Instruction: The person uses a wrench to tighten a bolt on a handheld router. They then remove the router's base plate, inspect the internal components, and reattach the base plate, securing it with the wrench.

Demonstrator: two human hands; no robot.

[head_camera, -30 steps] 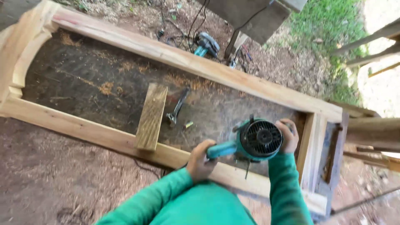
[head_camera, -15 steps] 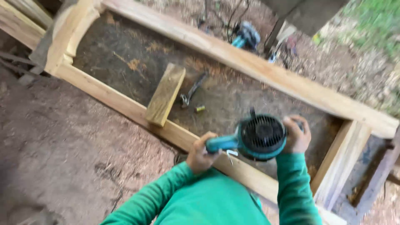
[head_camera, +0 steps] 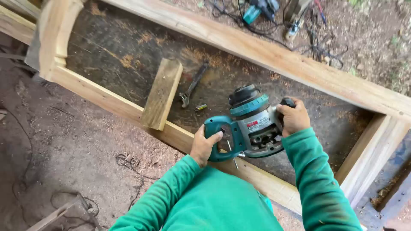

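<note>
A teal and grey handheld router (head_camera: 252, 124) rests on the near rail of a large wooden frame (head_camera: 111, 102) lying on the ground. My left hand (head_camera: 204, 144) grips its teal loop handle. My right hand (head_camera: 293, 116) grips the black knob on its other side. Both arms wear green sleeves. The router's black top cap tilts away from me, and its base sits over the rail's edge.
A short wooden block (head_camera: 162, 94) leans across the near rail. A hammer (head_camera: 192, 85) and a small yellow bit (head_camera: 200, 107) lie on the dark ground inside the frame. Another teal power tool (head_camera: 257, 9) and tangled cables (head_camera: 317, 42) lie beyond the far rail. Sawdust covers the dirt at left.
The view has swung closer and lower over the frame. The router has tipped from showing its vented top to showing its side, still held in both hands on the near rail.
</note>
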